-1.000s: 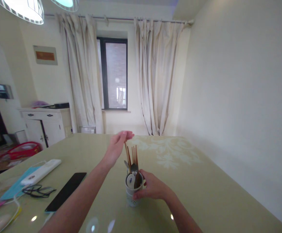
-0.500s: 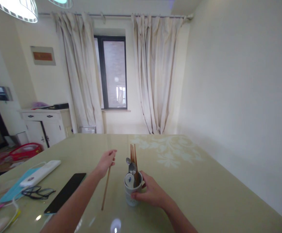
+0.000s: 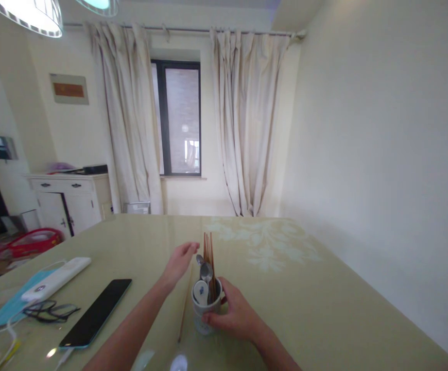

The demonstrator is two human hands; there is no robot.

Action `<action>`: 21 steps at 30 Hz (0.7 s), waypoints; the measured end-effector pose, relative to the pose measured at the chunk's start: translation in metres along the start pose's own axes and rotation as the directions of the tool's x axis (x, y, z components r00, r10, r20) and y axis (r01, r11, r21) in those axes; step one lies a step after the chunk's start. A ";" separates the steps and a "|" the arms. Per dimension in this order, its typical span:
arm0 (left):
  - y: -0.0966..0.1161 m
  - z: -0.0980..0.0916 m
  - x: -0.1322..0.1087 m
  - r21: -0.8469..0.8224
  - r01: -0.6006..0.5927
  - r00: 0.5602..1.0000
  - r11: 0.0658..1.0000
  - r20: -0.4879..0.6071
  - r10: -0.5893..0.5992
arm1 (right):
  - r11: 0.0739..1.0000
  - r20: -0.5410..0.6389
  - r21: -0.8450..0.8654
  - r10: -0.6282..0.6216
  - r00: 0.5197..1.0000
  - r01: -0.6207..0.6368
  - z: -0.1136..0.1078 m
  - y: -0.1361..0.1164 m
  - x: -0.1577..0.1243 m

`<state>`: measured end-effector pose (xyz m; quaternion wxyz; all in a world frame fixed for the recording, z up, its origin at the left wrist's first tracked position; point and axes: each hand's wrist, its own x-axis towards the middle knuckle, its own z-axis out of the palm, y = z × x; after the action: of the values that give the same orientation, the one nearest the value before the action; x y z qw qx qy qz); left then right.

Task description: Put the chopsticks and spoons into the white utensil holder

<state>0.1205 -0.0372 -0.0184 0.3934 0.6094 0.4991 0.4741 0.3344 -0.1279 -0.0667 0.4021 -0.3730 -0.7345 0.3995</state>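
Note:
A pale mug (image 3: 204, 322) stands upright on the table, holding several brown chopsticks (image 3: 212, 257), metal spoons (image 3: 206, 271) and a white spoon with a blue mark (image 3: 201, 291). My right hand (image 3: 234, 312) is closed around the mug's right side, thumb across its front and fingers by the handle. Just left of the mug's upright utensils, my left hand (image 3: 181, 263) is closed on a single chopstick (image 3: 184, 314), which slants down beside the mug. Its upper end is hidden at my fingers.
On the table's left lie a black phone (image 3: 96, 312) with a cable, eyeglasses (image 3: 50, 311), a white power strip (image 3: 57, 278) and a blue mask (image 3: 13, 306). A wall (image 3: 382, 154) rises along the right table edge. Curtains (image 3: 249, 118) hang behind.
My left hand has moved right with the chopstick, closer to the mug's utensils. My right hand stays on the mug. The view has shifted slightly.

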 end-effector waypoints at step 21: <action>0.071 0.019 -0.012 -0.136 -0.047 0.919 0.990 0.383 0.096 | 0.997 -0.003 0.074 -0.005 1.000 0.005 0.001 0.008 0.002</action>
<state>0.1548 -0.0622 0.0423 0.5040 0.6835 0.3580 0.3880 0.3345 -0.1238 -0.0733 0.4177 -0.3565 -0.7196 0.4251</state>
